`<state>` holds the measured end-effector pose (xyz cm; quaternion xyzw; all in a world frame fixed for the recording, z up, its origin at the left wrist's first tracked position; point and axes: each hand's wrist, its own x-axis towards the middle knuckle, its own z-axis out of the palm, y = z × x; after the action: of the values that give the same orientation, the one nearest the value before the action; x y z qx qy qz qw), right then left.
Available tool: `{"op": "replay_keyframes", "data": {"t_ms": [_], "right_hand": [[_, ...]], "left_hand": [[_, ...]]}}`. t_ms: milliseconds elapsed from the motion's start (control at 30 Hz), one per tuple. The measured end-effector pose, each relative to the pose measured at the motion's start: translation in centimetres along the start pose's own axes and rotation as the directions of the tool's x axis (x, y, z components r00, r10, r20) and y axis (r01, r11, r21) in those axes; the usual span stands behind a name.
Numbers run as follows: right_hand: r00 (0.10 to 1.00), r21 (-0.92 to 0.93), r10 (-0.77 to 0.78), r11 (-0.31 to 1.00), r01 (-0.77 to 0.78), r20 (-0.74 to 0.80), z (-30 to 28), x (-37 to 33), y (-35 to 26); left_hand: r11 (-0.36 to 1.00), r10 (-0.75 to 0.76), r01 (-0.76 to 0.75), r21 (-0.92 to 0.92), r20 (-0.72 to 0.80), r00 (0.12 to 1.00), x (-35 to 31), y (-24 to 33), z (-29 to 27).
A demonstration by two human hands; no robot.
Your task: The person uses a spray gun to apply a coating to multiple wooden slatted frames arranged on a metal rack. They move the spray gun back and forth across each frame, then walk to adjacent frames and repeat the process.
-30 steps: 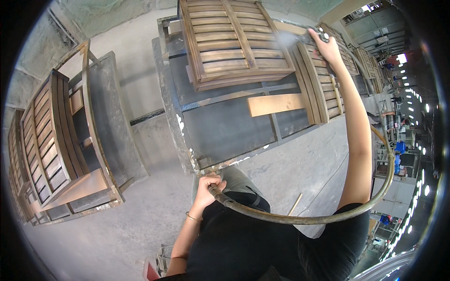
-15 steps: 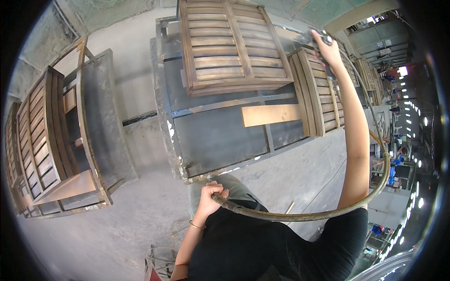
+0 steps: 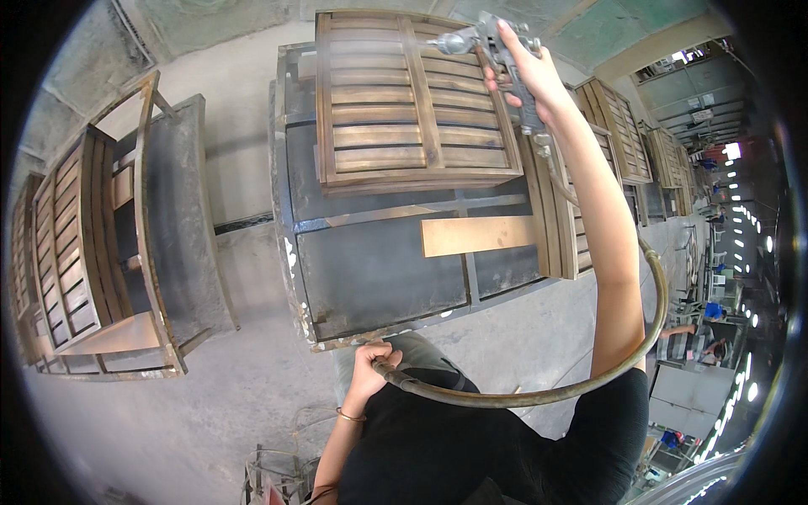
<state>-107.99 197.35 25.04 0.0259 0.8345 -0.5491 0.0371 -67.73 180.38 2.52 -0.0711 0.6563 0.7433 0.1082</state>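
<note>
My right hand [image 3: 532,80] is closed round the grip of a metal spray gun [image 3: 505,63], raised over the far right corner of a brown slatted wooden panel [image 3: 379,139]. The gun's nozzle points left across the slats, and a pale mist shows in front of it. From the gun's grip a brown hose [image 3: 589,389] loops down past my right forearm and across my body. Near the front edge of the work stand, my left hand [image 3: 373,366] is wrapped round the hose.
The panel lies on a dark-topped metal stand [image 3: 379,278]. A bare light board [image 3: 480,236] sticks out beside another slatted piece [image 3: 551,210]. More slatted panels stand on a rack [image 3: 147,244] at the left and in a row at the far right, where a person's arm [image 3: 682,330] shows.
My right hand has swung left with the spray gun, from beyond the panel's right edge to over its far right corner. My left hand still grips the hose.
</note>
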Motion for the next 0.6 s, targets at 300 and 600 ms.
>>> {"op": "replay_keyframes", "data": {"t_ms": [300, 600], "right_hand": [[0.966, -0.513, -0.139, 0.859, 0.008, -0.218, -10.0, 6.1, 2.3], [0.945, -0.618, -0.185, 0.786, -0.023, -0.271, -10.1, 13.6, 2.6]], "left_hand": [[0.999, 0.038, -0.037, 0.028, -0.017, 0.999, 1.8, 1.8, 0.8], [0.990, -0.073, 0.054, -0.133, -0.142, 0.987, 4.3, 1.1, -0.5]]}}
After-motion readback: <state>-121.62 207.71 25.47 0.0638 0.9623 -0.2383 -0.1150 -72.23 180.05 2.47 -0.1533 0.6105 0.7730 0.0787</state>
